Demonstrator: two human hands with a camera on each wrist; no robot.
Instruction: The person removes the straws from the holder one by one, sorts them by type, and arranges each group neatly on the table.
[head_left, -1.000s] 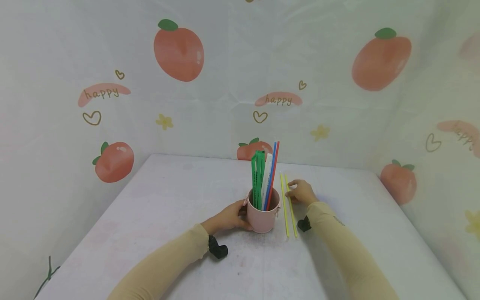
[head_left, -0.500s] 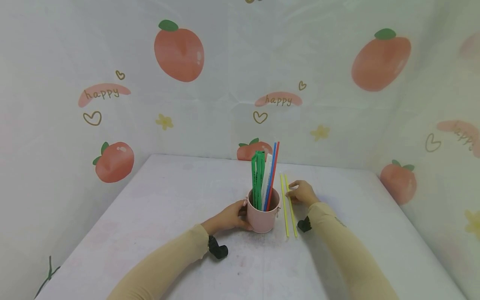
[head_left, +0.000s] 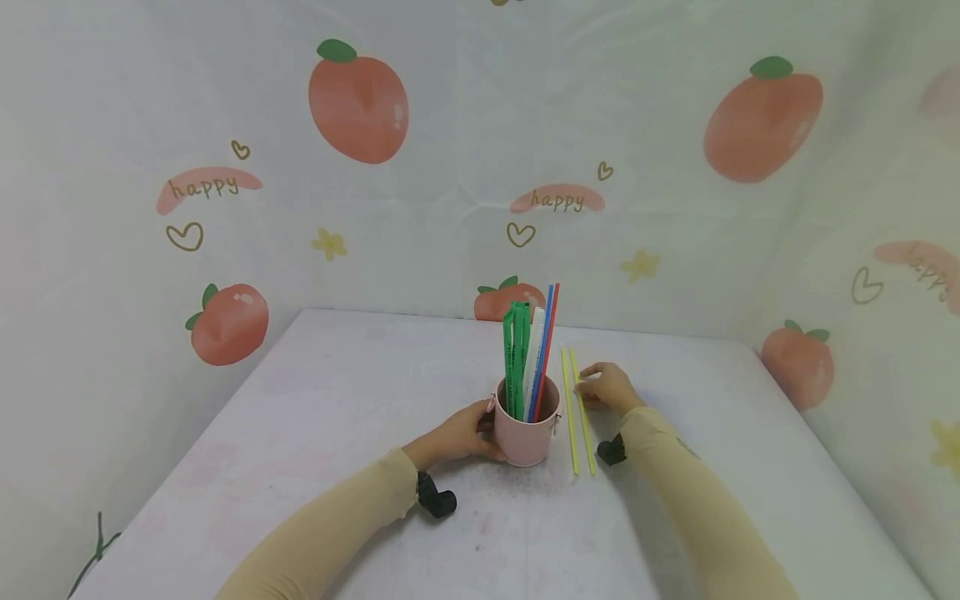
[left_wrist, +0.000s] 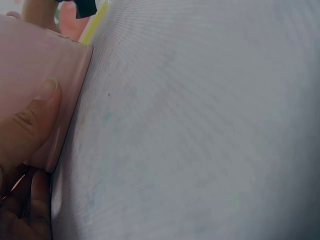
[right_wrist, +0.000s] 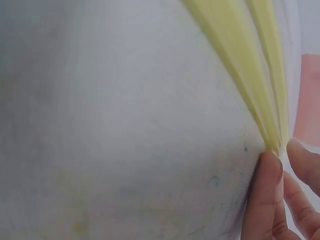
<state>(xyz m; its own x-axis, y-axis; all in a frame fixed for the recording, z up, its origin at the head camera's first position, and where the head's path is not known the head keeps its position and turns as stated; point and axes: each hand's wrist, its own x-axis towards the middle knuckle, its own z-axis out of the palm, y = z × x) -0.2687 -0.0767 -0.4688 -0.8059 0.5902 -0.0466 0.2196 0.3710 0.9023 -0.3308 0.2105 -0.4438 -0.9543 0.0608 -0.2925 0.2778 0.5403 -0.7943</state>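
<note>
My left hand holds the cup at its left side, thumb low on the near wall. Just right of the cup, two yellow straws lie flat, running near to far. My right hand: narrow gap, fingertips at the right straw, far half; can't tell if pinched. Straws likely light, slick, easily creased; I'd grip softly near mid-length.

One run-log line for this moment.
left hand: holds pink bucket | right hand: at rightmost yellow stick, grip unclear | other yellow stick: on table | in bucket: multicoloured sticks
</note>
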